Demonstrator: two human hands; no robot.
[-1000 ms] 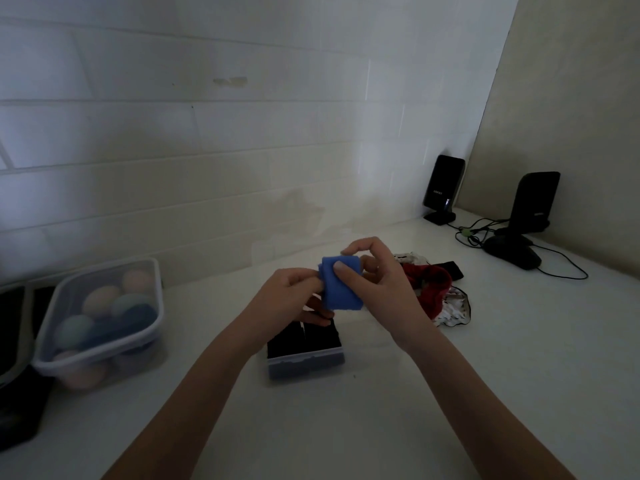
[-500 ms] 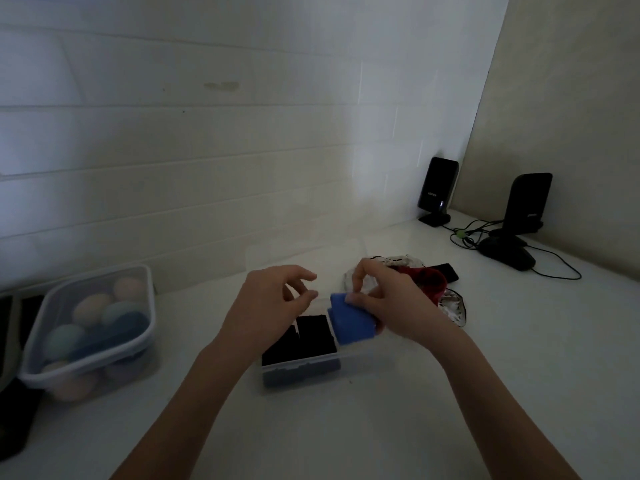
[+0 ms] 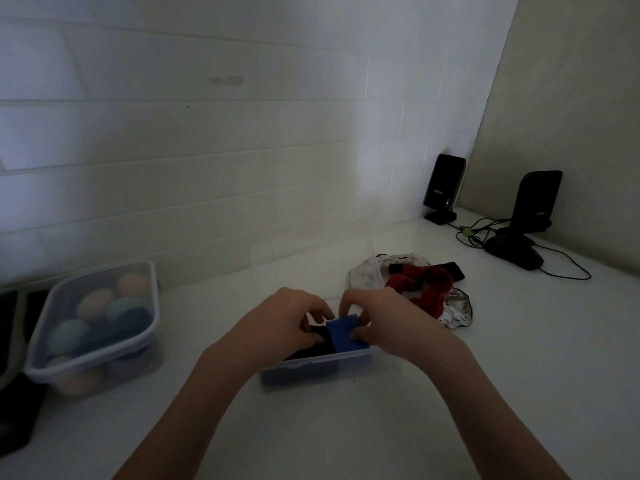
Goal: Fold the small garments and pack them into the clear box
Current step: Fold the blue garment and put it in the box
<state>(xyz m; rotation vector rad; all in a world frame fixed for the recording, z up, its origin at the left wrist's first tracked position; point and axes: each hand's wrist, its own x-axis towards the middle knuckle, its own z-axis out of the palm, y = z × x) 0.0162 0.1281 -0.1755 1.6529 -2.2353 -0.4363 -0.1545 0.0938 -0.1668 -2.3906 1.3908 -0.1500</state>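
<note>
A folded blue garment (image 3: 344, 334) stands in the clear box (image 3: 349, 363) at the middle of the white counter, next to folded black garments (image 3: 317, 349). My right hand (image 3: 377, 318) grips the blue garment from its right side, thumb on its front. My left hand (image 3: 287, 320) rests on the black garments to its left, fingers curled and touching them. The box's clear lid (image 3: 311, 254) stands up behind the hands. A loose pile with a red garment (image 3: 420, 285), a white patterned one (image 3: 457, 311) and a black one (image 3: 450, 270) lies right of the box.
A lidded clear tub (image 3: 93, 327) of pastel rolled items sits at the left, with a dark object (image 3: 14, 403) beyond it. Two black speakers (image 3: 443, 188) (image 3: 535, 202), a mouse (image 3: 512, 252) and cables occupy the back right corner. A tiled wall runs behind.
Both hands came down from chest height to the box. The blue garment went from held in the air to set inside the box beside the black ones.
</note>
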